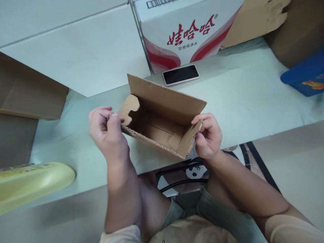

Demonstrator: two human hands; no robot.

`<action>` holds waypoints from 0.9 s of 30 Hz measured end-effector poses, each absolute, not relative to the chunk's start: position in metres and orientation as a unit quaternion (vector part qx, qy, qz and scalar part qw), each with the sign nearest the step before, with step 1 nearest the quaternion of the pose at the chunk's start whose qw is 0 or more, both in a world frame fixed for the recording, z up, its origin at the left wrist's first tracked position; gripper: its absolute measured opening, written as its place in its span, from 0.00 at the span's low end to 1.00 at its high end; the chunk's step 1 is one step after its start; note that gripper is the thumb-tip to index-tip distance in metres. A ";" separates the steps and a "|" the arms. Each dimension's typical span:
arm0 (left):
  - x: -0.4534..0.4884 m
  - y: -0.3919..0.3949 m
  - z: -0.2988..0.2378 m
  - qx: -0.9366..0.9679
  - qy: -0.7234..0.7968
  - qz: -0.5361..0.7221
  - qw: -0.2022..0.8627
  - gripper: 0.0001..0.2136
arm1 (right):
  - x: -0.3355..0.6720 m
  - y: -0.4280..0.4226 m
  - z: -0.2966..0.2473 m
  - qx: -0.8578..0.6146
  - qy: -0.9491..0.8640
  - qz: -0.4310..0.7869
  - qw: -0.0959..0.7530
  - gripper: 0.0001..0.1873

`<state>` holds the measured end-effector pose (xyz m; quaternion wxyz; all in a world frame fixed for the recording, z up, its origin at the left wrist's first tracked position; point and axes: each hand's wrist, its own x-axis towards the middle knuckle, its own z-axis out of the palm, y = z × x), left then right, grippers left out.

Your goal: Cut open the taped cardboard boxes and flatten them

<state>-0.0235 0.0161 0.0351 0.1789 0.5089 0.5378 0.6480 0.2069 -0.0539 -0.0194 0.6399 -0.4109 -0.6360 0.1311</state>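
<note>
Between my two hands is a small brown cardboard box (154, 141), its top open toward me. Its long back flap (167, 96) stands up, and the inside shows bare cardboard. My left hand (107, 128) is closed at the left end, pinching near the notched side flap (129, 106). At the right end, my right hand (209, 135) grips the other side flap (189, 140) between thumb and fingers. The box's near edge tilts down to the right. Its underside is hidden, so I cannot tell whether it rests on the table.
A phone (181, 75) lies on the pale green table (243, 98) behind the box, before a white and red water carton (187, 37). A yellow container (37, 185) is at left, a blue one (307, 74) at right. Brown cardboard boxes (30, 91) stand at far left.
</note>
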 end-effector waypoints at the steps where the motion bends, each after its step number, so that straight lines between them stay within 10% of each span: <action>1: -0.024 0.016 0.035 0.498 0.543 0.647 0.198 0.02 | 0.206 -0.054 -0.020 -0.414 -0.636 0.123 0.639 0.06; 9: -0.031 0.019 0.033 0.427 0.386 0.753 0.317 0.12 | 0.200 -0.055 -0.031 -0.502 -0.623 0.047 0.598 0.09; 18: -0.025 0.022 0.026 0.440 0.421 0.733 0.304 0.11 | 0.195 -0.047 -0.059 -0.472 -0.598 0.213 0.612 0.41; 27: -0.016 0.032 0.021 0.462 0.456 0.727 0.227 0.10 | 0.198 -0.051 -0.058 -0.415 -0.604 0.252 0.632 0.36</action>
